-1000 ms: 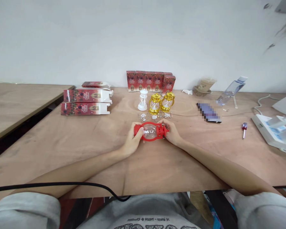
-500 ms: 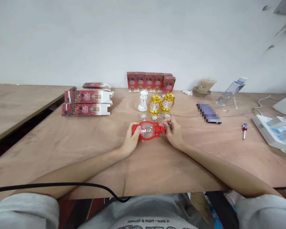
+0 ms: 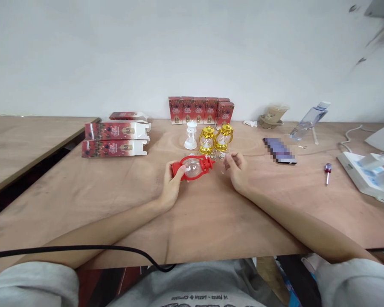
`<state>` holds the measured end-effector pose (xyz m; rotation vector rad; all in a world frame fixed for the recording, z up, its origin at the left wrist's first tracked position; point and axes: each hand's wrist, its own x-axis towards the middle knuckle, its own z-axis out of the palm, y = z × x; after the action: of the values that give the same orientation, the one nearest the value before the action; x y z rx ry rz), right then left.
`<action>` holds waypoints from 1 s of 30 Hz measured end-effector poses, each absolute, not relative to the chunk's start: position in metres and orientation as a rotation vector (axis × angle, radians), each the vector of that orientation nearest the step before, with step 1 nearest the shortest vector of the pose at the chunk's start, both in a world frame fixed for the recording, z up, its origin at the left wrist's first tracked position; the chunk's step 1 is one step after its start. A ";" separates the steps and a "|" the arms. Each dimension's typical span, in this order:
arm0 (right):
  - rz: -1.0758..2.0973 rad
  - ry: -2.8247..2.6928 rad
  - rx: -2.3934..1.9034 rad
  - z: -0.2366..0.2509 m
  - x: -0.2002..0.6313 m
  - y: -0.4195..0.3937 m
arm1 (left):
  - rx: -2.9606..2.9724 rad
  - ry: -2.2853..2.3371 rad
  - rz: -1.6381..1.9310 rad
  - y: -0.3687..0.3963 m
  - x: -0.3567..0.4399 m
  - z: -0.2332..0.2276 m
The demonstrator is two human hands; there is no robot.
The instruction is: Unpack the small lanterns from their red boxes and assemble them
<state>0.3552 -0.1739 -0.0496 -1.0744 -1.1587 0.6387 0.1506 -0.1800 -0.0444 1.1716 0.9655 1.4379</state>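
My left hand [image 3: 171, 184] grips a small red toy lantern [image 3: 193, 167] by its base end, holding it sideways just above the wooden table [image 3: 115, 200]. Its clear globe faces me. My right hand [image 3: 237, 169] is off the lantern, a little to its right, fingers curled with something tiny pinched at the tips that I cannot make out. Behind the hands stand two gold lanterns [image 3: 215, 138] and one white lantern [image 3: 190, 135], with small clear parts [image 3: 218, 155] scattered in front of them.
A row of red boxes [image 3: 201, 109] lines the wall. Flat unfolded red cartons [image 3: 115, 136] lie at the left. To the right are a dark phone [image 3: 280, 150], a small screwdriver [image 3: 327, 172], a plastic bottle [image 3: 309, 121] and a white device [image 3: 368, 175]. A black cable [image 3: 83, 248] crosses the near edge.
My right hand let go of the lantern's top end and drew away to the right. My left hand carried the lantern slightly left and tilted it.
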 end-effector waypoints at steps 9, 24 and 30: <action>-0.478 -1.540 -1.641 -0.054 0.460 -0.130 | 1.881 0.974 1.653 -0.194 0.145 -0.038; -0.531 -2.065 -1.714 -0.049 0.447 -0.144 | 2.693 1.219 1.536 -0.174 0.129 -0.035; -0.043 -1.708 -1.532 -0.060 0.442 -0.113 | 2.732 0.997 1.450 -0.174 0.131 -0.029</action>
<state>0.4425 -0.1125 -0.0595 -1.5323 -1.7083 -0.0430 0.1308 -0.1737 -0.0293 2.7323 0.9969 1.4501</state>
